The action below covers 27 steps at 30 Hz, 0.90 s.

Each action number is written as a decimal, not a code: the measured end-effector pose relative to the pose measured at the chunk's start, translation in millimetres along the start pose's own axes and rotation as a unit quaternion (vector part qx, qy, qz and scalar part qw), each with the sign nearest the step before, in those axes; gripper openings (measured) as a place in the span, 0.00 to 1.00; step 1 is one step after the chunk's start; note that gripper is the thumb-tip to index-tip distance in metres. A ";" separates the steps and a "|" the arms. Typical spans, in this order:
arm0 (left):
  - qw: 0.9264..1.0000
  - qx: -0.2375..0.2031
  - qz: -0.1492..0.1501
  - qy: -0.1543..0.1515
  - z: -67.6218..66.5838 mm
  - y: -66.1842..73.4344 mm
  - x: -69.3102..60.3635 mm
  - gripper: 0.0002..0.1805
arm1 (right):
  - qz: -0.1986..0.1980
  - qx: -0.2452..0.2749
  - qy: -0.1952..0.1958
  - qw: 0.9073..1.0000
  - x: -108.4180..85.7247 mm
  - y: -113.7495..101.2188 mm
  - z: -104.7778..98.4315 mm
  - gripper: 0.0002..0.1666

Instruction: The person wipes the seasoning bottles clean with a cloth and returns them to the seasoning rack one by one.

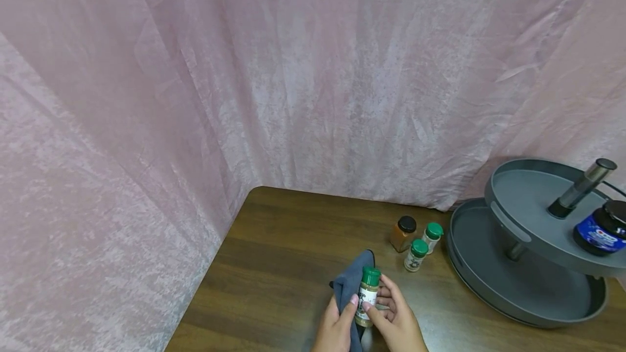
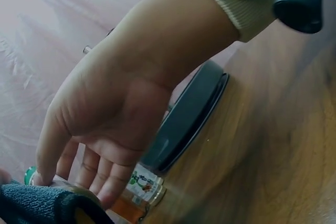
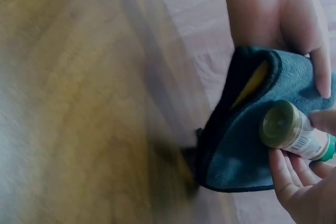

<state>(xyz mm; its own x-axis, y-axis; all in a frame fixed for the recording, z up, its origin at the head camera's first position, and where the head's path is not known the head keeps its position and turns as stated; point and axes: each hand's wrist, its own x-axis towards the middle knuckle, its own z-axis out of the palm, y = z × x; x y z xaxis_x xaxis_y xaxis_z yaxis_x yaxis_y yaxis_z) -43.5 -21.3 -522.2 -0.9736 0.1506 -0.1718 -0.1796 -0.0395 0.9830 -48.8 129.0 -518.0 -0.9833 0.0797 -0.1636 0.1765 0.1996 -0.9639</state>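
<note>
Bottle (image 1: 368, 299), held above the table (image 1: 274, 243) at 5 o'clock in head view. Long axis nearly upright there: green cap (image 1: 371, 276) points between 12 and 1, base between 6 and 7. In right wrist view the base faces the camera, cap off toward 4 and cut by the edge.

Right hand (image 1: 398, 320): narrow grip, thumb and fingers round the bottle. Left hand (image 1: 333, 331): holds the folded grey-blue cloth (image 1: 348, 282) against the bottle's 9 o'clock side.

Left wrist view: cap peeks out at 8, most of the body hidden by cloth and fingers. Label print too small to read. Both wrists cut off at the bottom of head view.

From the bottle, toward 1–2 o'clock: black-lidded amber jar (image 1: 403, 235) and two smaller green-capped bottles (image 1: 414, 259). Between 2 and 3: two-tier tray (image 1: 520, 194); blue-labelled jar (image 1: 600, 231) on the upper tier, clipped by the frame.
</note>
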 end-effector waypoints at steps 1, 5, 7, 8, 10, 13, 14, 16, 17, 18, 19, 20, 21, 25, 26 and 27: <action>1.000 0.001 0.003 0.001 -0.4 0.7 0.1 0.29 | -0.001 0.004 -0.003 1.000 -1.0 0.9 1.6 0.43; 1.000 -0.002 0.021 0.007 -1.3 3.3 1.3 0.26 | -0.001 0.007 -0.018 1.000 -4.9 2.3 5.5 0.43; 1.000 -0.006 0.030 0.007 -1.3 3.8 2.4 0.24 | 0.002 0.008 -0.023 1.000 -6.9 2.4 6.4 0.43; 0.999 -0.007 0.034 0.007 -1.2 3.7 2.9 0.24 | 0.002 0.006 -0.026 1.000 -8.0 2.8 6.3 0.43; 0.999 -0.007 0.038 0.008 -1.0 3.2 3.4 0.23 | 0.005 0.007 -0.026 1.000 -9.4 3.2 6.5 0.42; 1.000 -0.006 0.029 0.001 -1.2 2.8 2.5 0.25 | 0.006 0.007 -0.020 1.000 -9.2 3.6 5.8 0.42; 1.000 -0.005 0.025 -0.003 -1.4 2.6 1.9 0.26 | 0.006 0.006 -0.017 1.000 -8.5 3.7 5.3 0.43; 1.000 -0.007 0.014 -0.009 -1.6 2.0 0.8 0.27 | 0.002 0.008 -0.007 1.000 -6.6 3.0 4.2 0.43; 1.000 -0.015 0.009 -0.015 -1.4 1.7 0.4 0.28 | 0.000 0.006 -0.002 1.000 -5.4 2.7 3.4 0.43; 1.000 -0.020 0.004 -0.020 -1.3 1.3 0.0 0.29 | -0.003 0.004 0.002 1.000 -4.2 2.1 2.4 0.43; 0.999 -0.023 0.004 -0.022 -0.9 0.9 -0.1 0.29 | -0.006 0.003 0.008 1.000 -2.8 1.4 1.3 0.44; 0.999 -0.034 0.001 -0.028 -0.5 0.3 -0.2 0.30 | -0.008 0.000 0.013 1.000 -1.5 0.7 0.2 0.44; 0.998 -0.045 0.000 -0.033 0.1 -0.3 -0.4 0.30 | -0.010 -0.001 0.017 1.000 -0.2 -0.1 -0.8 0.44; 0.997 -0.061 0.000 -0.043 2.0 -2.1 -0.7 0.30 | -0.020 -0.014 0.029 0.999 2.7 -1.7 -3.3 0.44; 0.997 -0.059 -0.001 -0.041 2.2 -2.4 -0.7 0.30 | -0.023 -0.015 0.028 0.999 2.7 -1.6 -3.0 0.43; 0.997 -0.059 0.000 -0.040 2.2 -2.5 -0.6 0.30 | -0.025 -0.015 0.026 0.999 2.3 -1.5 -2.4 0.43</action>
<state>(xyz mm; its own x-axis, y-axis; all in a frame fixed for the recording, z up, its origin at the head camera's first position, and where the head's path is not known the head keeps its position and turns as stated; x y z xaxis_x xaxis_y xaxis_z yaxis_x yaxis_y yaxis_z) -42.1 -19.1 -524.4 -0.9602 0.2281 -0.1614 -0.1996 -0.1557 0.9674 -51.2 131.2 -516.5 -0.9874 0.1192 -0.1040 0.1297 0.2337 -0.9636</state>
